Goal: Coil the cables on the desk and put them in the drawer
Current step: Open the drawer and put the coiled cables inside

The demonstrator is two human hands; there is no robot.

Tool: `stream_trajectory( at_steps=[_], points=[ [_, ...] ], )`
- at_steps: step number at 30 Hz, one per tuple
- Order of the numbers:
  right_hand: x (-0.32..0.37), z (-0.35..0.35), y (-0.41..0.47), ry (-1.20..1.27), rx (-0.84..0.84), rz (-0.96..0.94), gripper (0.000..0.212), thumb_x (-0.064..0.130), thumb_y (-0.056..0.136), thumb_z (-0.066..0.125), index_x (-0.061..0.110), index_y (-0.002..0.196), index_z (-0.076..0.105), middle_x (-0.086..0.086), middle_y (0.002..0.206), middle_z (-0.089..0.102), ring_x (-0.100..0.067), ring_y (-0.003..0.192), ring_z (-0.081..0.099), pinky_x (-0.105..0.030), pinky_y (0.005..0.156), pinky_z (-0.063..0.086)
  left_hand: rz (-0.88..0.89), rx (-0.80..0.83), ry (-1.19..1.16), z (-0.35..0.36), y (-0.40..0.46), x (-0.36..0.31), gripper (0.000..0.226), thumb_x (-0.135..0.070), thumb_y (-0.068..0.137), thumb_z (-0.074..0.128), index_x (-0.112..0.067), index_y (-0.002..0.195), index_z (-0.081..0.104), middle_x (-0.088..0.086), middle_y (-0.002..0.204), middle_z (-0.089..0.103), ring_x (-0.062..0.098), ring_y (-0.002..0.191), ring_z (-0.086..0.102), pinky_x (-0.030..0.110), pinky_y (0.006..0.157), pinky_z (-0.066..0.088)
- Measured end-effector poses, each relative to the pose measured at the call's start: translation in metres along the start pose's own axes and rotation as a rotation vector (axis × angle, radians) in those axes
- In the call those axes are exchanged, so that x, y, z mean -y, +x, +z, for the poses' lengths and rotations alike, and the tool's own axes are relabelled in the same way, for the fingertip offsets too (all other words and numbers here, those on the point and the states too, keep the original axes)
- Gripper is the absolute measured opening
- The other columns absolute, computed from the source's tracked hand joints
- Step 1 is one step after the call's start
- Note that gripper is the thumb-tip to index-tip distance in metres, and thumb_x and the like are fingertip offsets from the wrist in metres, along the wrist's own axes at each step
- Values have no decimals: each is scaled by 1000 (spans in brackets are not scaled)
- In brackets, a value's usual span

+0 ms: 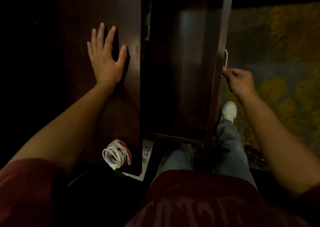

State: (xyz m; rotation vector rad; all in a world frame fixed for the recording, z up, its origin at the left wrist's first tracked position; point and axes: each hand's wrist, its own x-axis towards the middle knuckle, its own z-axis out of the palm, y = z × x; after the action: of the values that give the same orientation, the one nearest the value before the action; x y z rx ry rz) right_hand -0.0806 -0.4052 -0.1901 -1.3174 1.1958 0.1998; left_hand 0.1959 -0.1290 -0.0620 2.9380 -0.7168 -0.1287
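A white card or sheet (147,153) pokes out from under the desk's near corner with small dark print on it, too small to read. The maroon shirt (199,204) carries faint lettering, not legible either.

The cables (116,154) lie bundled on the dark wooden desk (72,53) near its close right corner: a white cable wound in many loose loops, lying on an orange one whose curve shows along the far and right side. The drawer (181,79) stands pulled out to the right of the desktop, its dim interior showing nothing I can make out.

The left hand (105,56) lies flat, palm down on the desk, fingers spread and straight. The right hand (239,82) curls its fingers and pinches the lower end of the metal handle (226,60) on the drawer front, forearm reaching in from the right above a jeans-clad leg and white sneaker (229,111).
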Motion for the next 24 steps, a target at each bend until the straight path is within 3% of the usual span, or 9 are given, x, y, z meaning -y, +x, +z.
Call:
stream_trajectory(
  at_steps=[2, 6, 18, 24],
  points=[
    [-2, -8, -2, 36, -11, 26, 36, 47, 96, 64, 15, 107, 77, 21, 47, 52, 0, 52, 42, -22, 55, 33, -2, -1, 2, 0, 0, 1, 60, -56, 101, 40, -32, 155, 33, -2, 168, 21, 24, 156, 11, 49, 126, 6],
    [-4, -21, -7, 80, -27, 46, 33, 45, 99, 60, 16, 106, 75, 13, 66, 52, -5, 59, 44, -24, 56, 35, -8, 7, -2, 0, -1, 0, 60, -56, 101, 40, -33, 155, 33, -3, 168, 20, 24, 157, 10, 48, 126, 5],
    [2, -24, -17, 96, -23, 77, 24, 46, 100, 57, 27, 93, 72, 11, 74, 54, -5, 66, 46, -23, 59, 36, -13, 5, 8, -1, -1, -2, 61, -57, 100, 40, -33, 155, 33, -3, 168, 20, 23, 156, 10, 48, 126, 6],
    [5, -24, -19, 81, -45, 70, 26, 41, 100, 58, 20, 102, 73, 10, 74, 56, -5, 66, 49, -24, 63, 40, 7, -6, 15, -1, 0, 0, 60, -56, 101, 40, -31, 155, 33, -1, 167, 21, 25, 156, 11, 50, 126, 8]
  ],
)
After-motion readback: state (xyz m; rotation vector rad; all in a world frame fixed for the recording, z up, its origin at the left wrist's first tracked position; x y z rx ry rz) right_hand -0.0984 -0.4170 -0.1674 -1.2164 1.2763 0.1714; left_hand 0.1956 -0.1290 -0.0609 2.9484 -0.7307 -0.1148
